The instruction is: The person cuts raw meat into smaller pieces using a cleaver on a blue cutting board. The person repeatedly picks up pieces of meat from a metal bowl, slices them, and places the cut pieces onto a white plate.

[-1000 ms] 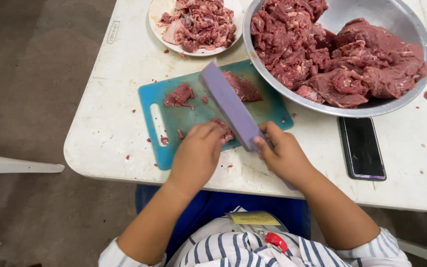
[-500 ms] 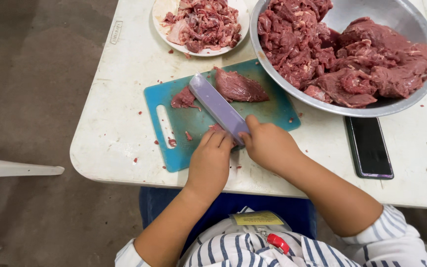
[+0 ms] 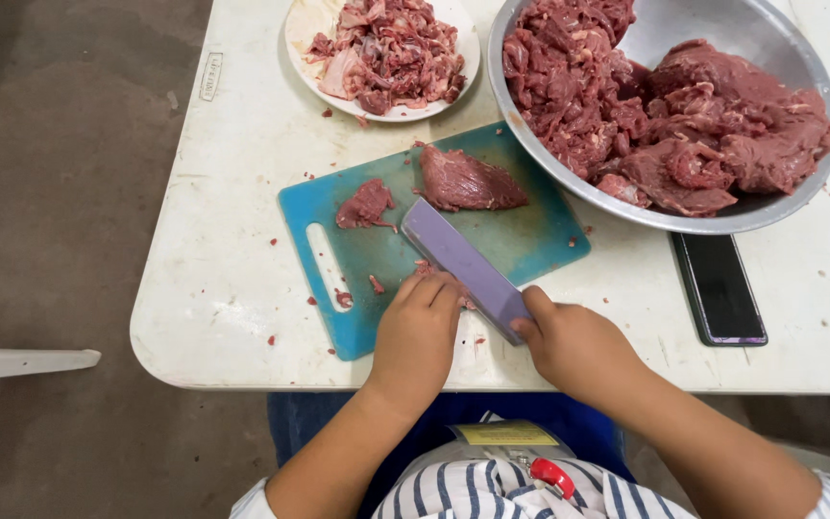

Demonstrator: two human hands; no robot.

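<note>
Fingers of the left hand curl together, pressing a small scrap of red raw meat onto the teal plastic cutting board, their tips just beside the flat of a broad lilac-bladed cleaver. The right hand is closed around the cleaver's handle at the board's near edge, with the blade angled across the board's middle toward its far side. Farther up the board, two pieces lie uncut: a small chunk near the handle slot and a larger dark slab toward the far edge. Beyond the board's far left corner, a white round plate holds a heap of chopped meat and pale trimmings, evidence of work completed. Overlapping the board's far right corner, a wide steel bowl remains heaped with large cuts, suggesting most of the slicing lies ahead. A black phone rests to the board's right on the white table.
</note>
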